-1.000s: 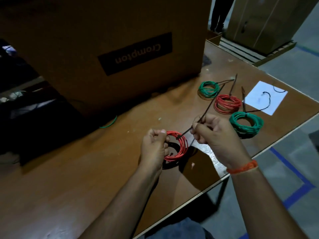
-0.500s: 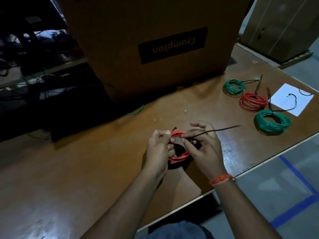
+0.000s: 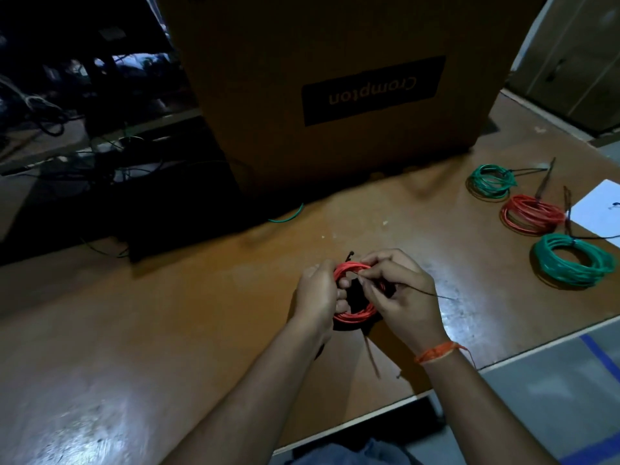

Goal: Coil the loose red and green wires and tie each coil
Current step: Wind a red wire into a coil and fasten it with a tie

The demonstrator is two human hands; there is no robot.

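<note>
Centre frame: left hand (image 3: pixel 318 290) grips 1 red coil (image 3: pixel 355 315); right hand (image 3: pixel 401 293) pinches black tie (image 3: pixel 432 294). Right on worktop (image 3: pixel 167 330): 2 green coils (image 3: pixel 491 181), 1 red tied coil (image 3: pixel 531 214).

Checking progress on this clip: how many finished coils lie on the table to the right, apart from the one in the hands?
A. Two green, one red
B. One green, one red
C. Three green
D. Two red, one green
A: a far green coil, a red coil and a near green coil lie in a row on the table, apart from the held red coil.
</note>
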